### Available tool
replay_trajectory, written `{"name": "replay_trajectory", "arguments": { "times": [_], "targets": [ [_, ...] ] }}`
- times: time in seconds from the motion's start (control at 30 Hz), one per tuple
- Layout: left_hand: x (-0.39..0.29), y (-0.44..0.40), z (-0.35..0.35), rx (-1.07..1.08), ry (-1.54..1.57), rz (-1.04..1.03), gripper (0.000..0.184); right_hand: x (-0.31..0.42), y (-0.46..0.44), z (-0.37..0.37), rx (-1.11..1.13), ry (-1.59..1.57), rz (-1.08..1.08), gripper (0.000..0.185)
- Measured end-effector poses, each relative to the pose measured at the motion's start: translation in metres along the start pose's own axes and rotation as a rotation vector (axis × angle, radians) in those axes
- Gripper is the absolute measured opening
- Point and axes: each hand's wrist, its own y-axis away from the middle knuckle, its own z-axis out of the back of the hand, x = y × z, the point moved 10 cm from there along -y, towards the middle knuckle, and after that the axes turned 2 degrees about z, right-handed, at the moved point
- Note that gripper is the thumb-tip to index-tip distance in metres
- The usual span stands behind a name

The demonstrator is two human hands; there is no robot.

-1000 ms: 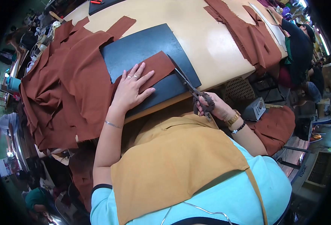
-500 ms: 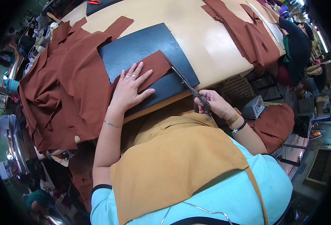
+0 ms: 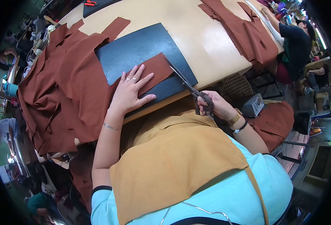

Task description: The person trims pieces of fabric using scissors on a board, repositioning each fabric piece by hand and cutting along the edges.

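Note:
My left hand [image 3: 131, 90] lies flat with fingers spread, pressing a reddish-brown strip of leather or cloth [image 3: 158, 68] onto a dark blue-black board [image 3: 135, 45]. In my right hand [image 3: 216, 103] is a pair of scissors [image 3: 191, 88] with wrapped handles, held at the table's front edge. Their blades point up and left, with the tips close to the strip's right end. Whether the blades touch the strip I cannot tell. A large crumpled reddish-brown sheet [image 3: 75, 80] spreads to the left of the board and hangs over the edge.
More reddish-brown pieces [image 3: 248, 35] lie at the table's [image 3: 206, 45] far right, where another person [image 3: 298, 48] works beside a white strip. A red cutter [image 3: 91, 3] rests on a second dark board at the back. A woven stool [image 3: 237, 87] and a metal box [image 3: 253, 105] stand at right.
The view has shifted very slightly. My left hand stays flat on the strip, and my right hand still holds the scissors, with their tips near the strip's right end.

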Motion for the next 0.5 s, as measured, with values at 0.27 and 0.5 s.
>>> {"name": "replay_trajectory", "arguments": {
  "times": [0.27,0.5],
  "targets": [
    [0.002,0.000,0.001,-0.007,0.019,0.009,0.071,-0.004,0.005,0.005,0.007,0.051,-0.003,0.029],
    [-0.007,0.001,0.001,0.012,0.027,-0.034,0.073,-0.001,-0.009,-0.001,-0.006,-0.032,0.001,0.030]
  ]
}}
